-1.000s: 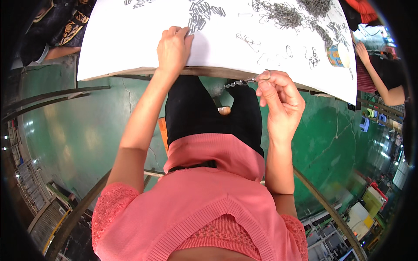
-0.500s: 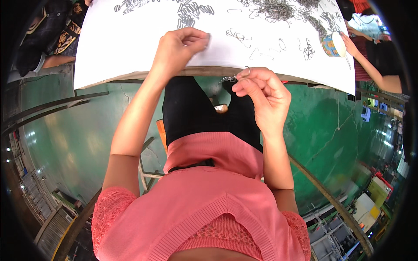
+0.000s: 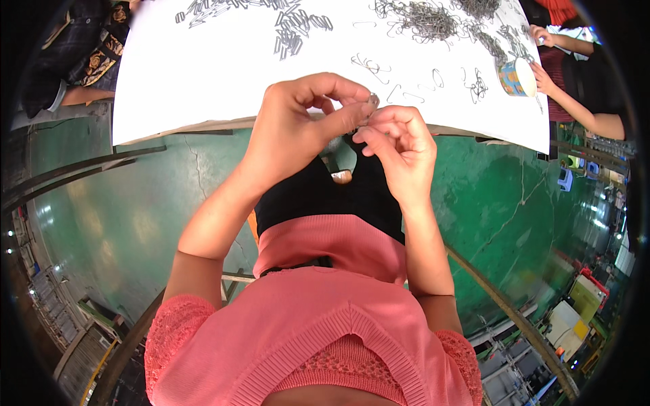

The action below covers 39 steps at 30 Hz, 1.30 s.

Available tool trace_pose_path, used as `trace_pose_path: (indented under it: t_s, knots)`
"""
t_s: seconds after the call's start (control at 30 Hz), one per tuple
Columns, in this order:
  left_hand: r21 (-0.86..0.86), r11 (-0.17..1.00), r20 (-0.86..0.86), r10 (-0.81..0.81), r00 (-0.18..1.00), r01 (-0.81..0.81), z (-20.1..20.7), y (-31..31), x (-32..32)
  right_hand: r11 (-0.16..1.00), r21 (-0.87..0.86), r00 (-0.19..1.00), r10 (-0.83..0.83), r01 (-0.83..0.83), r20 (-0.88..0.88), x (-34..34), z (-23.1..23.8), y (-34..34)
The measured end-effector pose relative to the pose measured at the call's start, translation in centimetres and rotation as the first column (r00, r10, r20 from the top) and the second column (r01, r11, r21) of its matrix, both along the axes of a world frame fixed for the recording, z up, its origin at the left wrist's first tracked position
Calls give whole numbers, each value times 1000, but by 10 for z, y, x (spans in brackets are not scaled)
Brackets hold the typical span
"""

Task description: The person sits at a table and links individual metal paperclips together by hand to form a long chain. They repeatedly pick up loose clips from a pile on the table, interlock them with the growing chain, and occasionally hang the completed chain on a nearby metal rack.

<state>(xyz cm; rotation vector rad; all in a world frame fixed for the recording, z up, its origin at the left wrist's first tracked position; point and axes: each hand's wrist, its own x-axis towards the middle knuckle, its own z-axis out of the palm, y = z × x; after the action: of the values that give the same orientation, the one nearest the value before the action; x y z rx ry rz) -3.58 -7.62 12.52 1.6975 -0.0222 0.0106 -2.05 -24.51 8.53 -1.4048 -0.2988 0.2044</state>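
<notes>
My left hand (image 3: 298, 128) and my right hand (image 3: 408, 150) meet fingertip to fingertip just over the table's front edge, above my lap. A small grey metal piece (image 3: 372, 99) shows in the left hand's pinch; its shape is mostly hidden. The right thumb and index finger are closed on a thin wire hook, now largely covered by the fingers. On the white tabletop (image 3: 196, 88) just beyond lie a few loose bent wire hooks (image 3: 370, 64). Farther back are a heap of dark wire hooks (image 3: 426, 24) and a spread of narrow grey metal loops (image 3: 292, 34).
A patterned paper cup (image 3: 518, 77) stands near the table's right edge, beside another person's hands (image 3: 544, 78). Someone else sits at the left, with a forearm (image 3: 91, 95) near the table. Long bars (image 3: 88, 172) run beside me over the green floor (image 3: 135, 216).
My left hand has come from over the table, right and toward me, bringing its small metal piece to the right hand's fingertips. The right hand has shifted slightly left.
</notes>
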Motion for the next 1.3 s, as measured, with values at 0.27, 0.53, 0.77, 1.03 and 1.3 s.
trace_pose_path:
  t_s: [0.27,0.53,0.77,1.03,1.3]
  knots:
    - [49,998,59,29,998,-31,-5,-2,-10,695,-702,925,150,152,349,178,-49,10]
    - [97,992,85,70,994,-78,-10,-7,-14,113,-984,816,552,135,175,237,-50,49]
    - [123,986,113,102,988,-115,-21,-14,-15,776,-621,958,250,-110,143,160,-29,8]
    - [140,971,138,177,975,-196,-25,-17,-19,991,128,962,-7,44,-271,7,36,-5]
    - [211,930,371,209,905,-301,-24,-25,-24,950,190,958,-209,247,-198,-8,21,7]
